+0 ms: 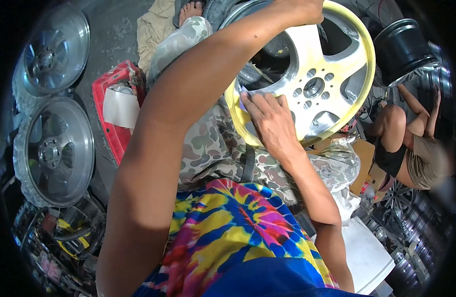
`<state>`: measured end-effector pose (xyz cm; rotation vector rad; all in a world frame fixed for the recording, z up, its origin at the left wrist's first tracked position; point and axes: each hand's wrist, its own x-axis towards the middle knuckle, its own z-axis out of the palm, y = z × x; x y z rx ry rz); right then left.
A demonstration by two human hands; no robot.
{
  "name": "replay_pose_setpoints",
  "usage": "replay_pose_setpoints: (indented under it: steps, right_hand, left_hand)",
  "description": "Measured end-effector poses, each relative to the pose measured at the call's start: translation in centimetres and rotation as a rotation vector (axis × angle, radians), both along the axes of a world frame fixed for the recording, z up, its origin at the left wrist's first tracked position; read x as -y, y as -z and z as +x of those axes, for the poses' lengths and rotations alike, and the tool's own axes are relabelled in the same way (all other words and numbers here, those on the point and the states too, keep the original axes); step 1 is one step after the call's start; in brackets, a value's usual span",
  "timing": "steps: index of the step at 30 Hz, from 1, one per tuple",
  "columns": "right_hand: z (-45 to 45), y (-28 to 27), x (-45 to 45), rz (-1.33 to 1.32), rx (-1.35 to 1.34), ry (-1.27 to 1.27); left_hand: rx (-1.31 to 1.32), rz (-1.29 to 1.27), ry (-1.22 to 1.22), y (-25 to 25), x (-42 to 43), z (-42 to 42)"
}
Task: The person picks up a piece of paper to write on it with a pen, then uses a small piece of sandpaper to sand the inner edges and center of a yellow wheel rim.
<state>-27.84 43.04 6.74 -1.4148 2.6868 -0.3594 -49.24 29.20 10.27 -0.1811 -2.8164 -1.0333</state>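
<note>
A car wheel rim (312,47), bare metal with yellow on its spokes and outer lip, leans tilted over my lap. My left hand (307,11) is at its upper edge, closed on the rim; the top of the frame cuts off part of the hand, and the fingertips are hidden. Lower on the rim, my right hand (271,116) presses its bent fingers against the yellow lip. Under those fingers a sliver of purple sheet (243,103), which looks like sandpaper, shows against the lip. Most of that sheet is covered.
Two silver wheels (57,151) stand at the left with bubble wrap. A red tray (120,141) holding a white sheet (121,109) lies near my leg. A black wheel (405,49) and a seated person (403,128) are at the right. A white board (369,255) is below.
</note>
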Motion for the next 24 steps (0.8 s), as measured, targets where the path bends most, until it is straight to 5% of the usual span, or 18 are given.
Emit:
replay_pose_setpoints:
  steps: [20,24]
  right_hand:
    - [-1.2,0.9,-3.2,-0.075,-0.042,-0.058]
    - [-6.1,-0.9,-6.1,0.112,-0.221,0.089]
  left_hand:
    - [-0.037,-0.014,0.017,0.1,-0.2,0.0]
    - [-0.050,0.022,-0.008,0.1,-0.1,0.5]
